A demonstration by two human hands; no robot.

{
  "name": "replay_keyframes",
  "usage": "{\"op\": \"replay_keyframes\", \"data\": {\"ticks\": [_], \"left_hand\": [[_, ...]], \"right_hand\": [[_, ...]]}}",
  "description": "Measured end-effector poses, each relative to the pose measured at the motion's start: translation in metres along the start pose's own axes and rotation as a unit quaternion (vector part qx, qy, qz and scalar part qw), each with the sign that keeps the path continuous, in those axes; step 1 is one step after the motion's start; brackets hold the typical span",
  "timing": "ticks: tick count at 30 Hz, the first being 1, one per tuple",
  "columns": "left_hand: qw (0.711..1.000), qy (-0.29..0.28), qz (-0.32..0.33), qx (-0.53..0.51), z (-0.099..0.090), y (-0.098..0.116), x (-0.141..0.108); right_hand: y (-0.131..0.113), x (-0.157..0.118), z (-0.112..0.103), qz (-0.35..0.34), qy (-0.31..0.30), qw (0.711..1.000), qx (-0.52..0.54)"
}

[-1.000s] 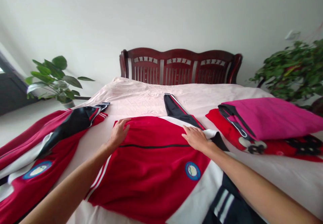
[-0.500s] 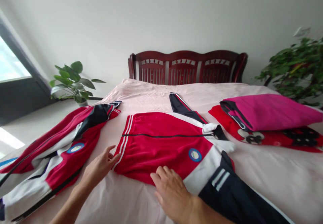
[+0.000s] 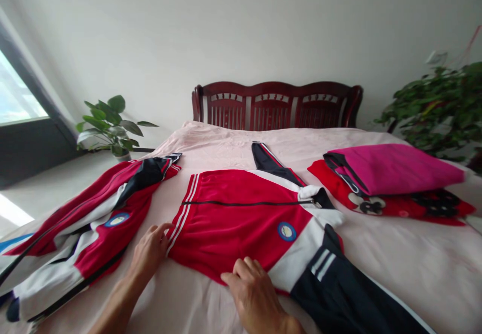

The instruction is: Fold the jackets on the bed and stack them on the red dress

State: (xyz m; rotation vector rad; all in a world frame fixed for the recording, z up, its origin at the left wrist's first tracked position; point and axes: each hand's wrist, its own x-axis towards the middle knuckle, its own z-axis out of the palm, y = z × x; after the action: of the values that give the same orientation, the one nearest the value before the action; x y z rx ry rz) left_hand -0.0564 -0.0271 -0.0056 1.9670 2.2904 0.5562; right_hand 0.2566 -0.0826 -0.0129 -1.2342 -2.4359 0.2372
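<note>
A red, white and navy zip jacket (image 3: 229,223) lies spread flat on the bed, its collar to the right and its striped hem to the left. My left hand (image 3: 149,249) is closed at the near corner of that hem, fingertips pinching the white-striped band. Farther right, my right hand (image 3: 251,290) has its fingers curled over the jacket's near side edge, below the round blue badge (image 3: 286,231); the fingertips are partly hidden. One navy sleeve stretches toward the headboard, the other toward the lower right.
A similar jacket (image 3: 101,223) lies rumpled on the left. Folded pink clothing (image 3: 395,171) rests on a red printed garment (image 3: 406,212) at the right. Beyond the pink bed sheet (image 3: 218,143) stand a dark wooden headboard (image 3: 271,110) and potted plants (image 3: 111,123).
My left hand has closed onto the hem corner from a looser, more open pose. My right hand has shifted slightly down, its fingers curling at the jacket's edge. The view has moved slightly.
</note>
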Motion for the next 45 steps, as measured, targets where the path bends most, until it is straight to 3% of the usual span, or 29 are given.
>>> {"op": "replay_keyframes", "data": {"ticks": [6,9,11,14,18,21,24,31,36,38,41,43,45], "left_hand": [[0.996,-0.025,-0.007,0.084,-0.013,0.006,-0.009],[0.988,0.000,0.027,0.151,-0.022,0.026,-0.005],[0.988,0.022,0.070,0.138,-0.024,0.047,0.004],[0.986,0.017,0.154,0.056,-0.012,0.087,0.023],[0.970,-0.022,0.237,0.041,0.029,0.131,0.045],[0.970,-0.046,0.225,0.081,0.059,0.140,0.059],[0.974,-0.058,0.191,0.107,0.073,0.132,0.073],[0.981,-0.065,0.142,0.111,0.066,0.118,0.095],[0.985,-0.061,0.126,0.100,0.060,0.156,0.097],[0.980,-0.059,0.173,0.083,0.066,0.181,0.090],[0.949,-0.073,0.303,0.051,0.082,0.212,0.073],[0.928,-0.076,0.361,0.042,0.093,0.222,0.064],[0.924,-0.072,0.374,0.043,0.100,0.225,0.060]], "right_hand": [[0.005,-0.004,-0.010,0.011,-0.012,0.999,0.039],[0.006,-0.004,-0.009,0.002,-0.013,0.999,0.037],[0.006,-0.004,-0.006,-0.003,-0.007,0.999,0.035],[0.006,-0.004,-0.003,-0.012,0.003,0.999,0.037],[0.006,-0.003,0.000,-0.022,0.005,1.000,0.018],[0.008,-0.003,0.002,-0.032,0.003,0.999,0.006],[0.009,-0.004,0.004,-0.038,0.002,0.999,0.004],[0.012,-0.005,0.005,-0.048,-0.019,0.999,0.001],[0.011,-0.002,0.003,-0.051,-0.030,0.998,0.005],[0.012,-0.001,0.003,-0.052,-0.025,0.998,0.009],[0.014,0.000,0.005,-0.054,-0.017,0.998,0.002],[0.015,0.000,0.007,-0.054,-0.020,0.998,-0.007],[0.014,-0.001,0.008,-0.051,-0.029,0.998,-0.010]]}}
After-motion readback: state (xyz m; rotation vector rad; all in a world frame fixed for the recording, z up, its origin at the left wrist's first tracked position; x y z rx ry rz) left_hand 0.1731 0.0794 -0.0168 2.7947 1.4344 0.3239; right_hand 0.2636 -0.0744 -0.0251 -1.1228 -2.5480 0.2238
